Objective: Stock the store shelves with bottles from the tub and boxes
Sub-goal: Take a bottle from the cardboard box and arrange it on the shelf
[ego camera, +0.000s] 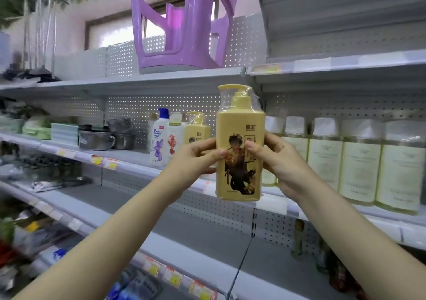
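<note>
A yellow pump bottle [241,124] with a dark figure on its label and clear wrap over the pump is held upright in front of the middle shelf [129,161]. My left hand [198,155] grips its left side, thumb across the label. My right hand [276,161] grips its right side, thumb on the front. Behind it on that shelf stands a matching yellow bottle [198,129], next to a white bottle with a blue cap [159,136] and a white bottle with a red print [175,136].
A row of pale green bottles [359,161] fills the shelf to the right. Metal pots [96,138] and green containers [38,128] sit to the left. A purple plastic stool [182,23] stands on the top shelf. Lower shelves hold scattered packets.
</note>
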A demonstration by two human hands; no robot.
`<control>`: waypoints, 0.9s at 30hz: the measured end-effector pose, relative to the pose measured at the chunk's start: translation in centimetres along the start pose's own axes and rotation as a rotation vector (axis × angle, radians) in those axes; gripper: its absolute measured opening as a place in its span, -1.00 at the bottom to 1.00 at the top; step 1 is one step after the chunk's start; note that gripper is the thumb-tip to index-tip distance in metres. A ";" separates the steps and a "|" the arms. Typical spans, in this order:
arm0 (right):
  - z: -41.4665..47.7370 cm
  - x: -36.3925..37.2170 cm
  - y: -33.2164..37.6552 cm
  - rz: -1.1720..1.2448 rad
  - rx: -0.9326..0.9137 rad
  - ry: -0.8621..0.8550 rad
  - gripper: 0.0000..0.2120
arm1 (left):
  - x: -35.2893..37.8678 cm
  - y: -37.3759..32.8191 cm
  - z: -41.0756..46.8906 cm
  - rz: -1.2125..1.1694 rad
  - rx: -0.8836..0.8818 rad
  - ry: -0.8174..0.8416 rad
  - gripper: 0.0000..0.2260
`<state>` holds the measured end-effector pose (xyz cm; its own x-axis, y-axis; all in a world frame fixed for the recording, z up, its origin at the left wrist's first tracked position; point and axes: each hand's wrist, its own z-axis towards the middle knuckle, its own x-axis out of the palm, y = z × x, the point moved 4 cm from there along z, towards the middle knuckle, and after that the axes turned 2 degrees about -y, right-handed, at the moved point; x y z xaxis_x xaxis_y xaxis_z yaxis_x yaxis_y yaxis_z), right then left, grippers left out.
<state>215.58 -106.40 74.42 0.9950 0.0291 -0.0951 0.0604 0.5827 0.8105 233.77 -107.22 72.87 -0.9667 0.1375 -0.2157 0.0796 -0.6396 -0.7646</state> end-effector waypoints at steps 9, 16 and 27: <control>5.0 4.7 -2.1 -0.045 -0.055 -0.038 -0.63 | -6.2 3.8 3.4 0.189 0.056 0.129 -0.45; 8.9 10.2 -4.4 -0.164 -0.068 -0.090 -0.55 | -12.3 8.4 6.8 0.240 0.128 0.103 -0.44; 13.3 14.1 -8.3 -0.260 -0.024 -0.253 -0.30 | -15.6 14.6 11.6 0.024 0.111 0.112 -0.40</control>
<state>230.14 -121.59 74.04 0.9349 -0.3227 -0.1478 0.3152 0.5631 0.7639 247.14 -127.51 72.10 -0.9311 0.2012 -0.3043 0.0688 -0.7223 -0.6881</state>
